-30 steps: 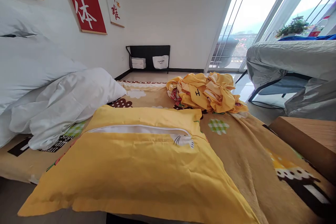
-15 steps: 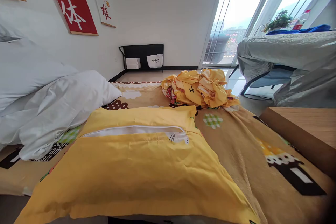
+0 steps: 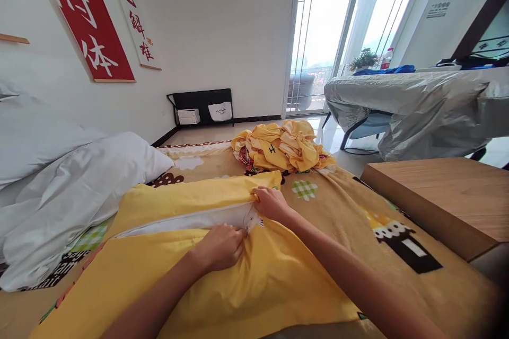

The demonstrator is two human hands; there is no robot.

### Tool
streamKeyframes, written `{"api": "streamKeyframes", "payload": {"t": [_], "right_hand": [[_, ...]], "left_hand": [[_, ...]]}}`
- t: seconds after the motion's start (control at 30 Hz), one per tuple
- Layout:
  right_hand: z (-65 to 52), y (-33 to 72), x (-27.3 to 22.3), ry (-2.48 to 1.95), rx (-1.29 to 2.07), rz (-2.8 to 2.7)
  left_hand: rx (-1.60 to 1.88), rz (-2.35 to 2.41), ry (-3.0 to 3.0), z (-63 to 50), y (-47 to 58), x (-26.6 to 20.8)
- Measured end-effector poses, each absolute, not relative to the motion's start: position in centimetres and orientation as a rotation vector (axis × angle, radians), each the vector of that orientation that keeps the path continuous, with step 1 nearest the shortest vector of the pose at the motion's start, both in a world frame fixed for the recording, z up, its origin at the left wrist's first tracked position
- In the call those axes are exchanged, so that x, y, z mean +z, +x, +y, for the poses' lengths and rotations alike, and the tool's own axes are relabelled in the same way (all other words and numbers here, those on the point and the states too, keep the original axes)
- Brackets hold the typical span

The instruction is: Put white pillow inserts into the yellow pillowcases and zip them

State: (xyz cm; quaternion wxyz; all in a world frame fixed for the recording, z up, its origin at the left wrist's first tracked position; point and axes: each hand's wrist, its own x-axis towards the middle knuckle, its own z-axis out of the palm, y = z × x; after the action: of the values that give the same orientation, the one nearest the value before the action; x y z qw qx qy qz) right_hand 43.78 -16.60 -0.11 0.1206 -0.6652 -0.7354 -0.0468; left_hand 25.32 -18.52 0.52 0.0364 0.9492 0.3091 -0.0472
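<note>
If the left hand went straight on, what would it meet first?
Beyond the yellow fabric pillowcase that the left hand touches, probably the right hand, though depth between them is unclear.

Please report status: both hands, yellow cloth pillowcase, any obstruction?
Left hand, right hand gripping yellow cloth pillowcase at its opening. White fabric showing inside. No obstruction seen.

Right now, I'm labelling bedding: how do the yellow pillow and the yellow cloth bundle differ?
The yellow pillow lies spread flat in the foreground; the yellow cloth bundle is a crumpled heap farther back. The left hand and right hand hold the pillow; neither touches the bundle. Pillow and bundle are both mostly yellow and on the patterned blanket.
</note>
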Motion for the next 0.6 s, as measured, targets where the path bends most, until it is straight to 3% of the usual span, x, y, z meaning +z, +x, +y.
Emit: {"api": "streamKeyframes", "payload": {"t": [0.2, 0.4, 0.6], "right_hand": [[-18.1, 44.3, 3.0, -1.990, -0.416, -1.872], [-18.8, 44.6, 2.5, -2.022, -0.429, -1.917], [-17.6, 43.3, 2.9, -2.192, -0.400, -2.114]], "left_hand": [[0.082, 1.065, 2.890, -14.7, 28.9, 2.0], [-0.397, 1.050, 2.711, -13.6, 30.5, 0.7], [-0.327, 0.979, 2.783, -12.9, 32.3, -0.1]]}}
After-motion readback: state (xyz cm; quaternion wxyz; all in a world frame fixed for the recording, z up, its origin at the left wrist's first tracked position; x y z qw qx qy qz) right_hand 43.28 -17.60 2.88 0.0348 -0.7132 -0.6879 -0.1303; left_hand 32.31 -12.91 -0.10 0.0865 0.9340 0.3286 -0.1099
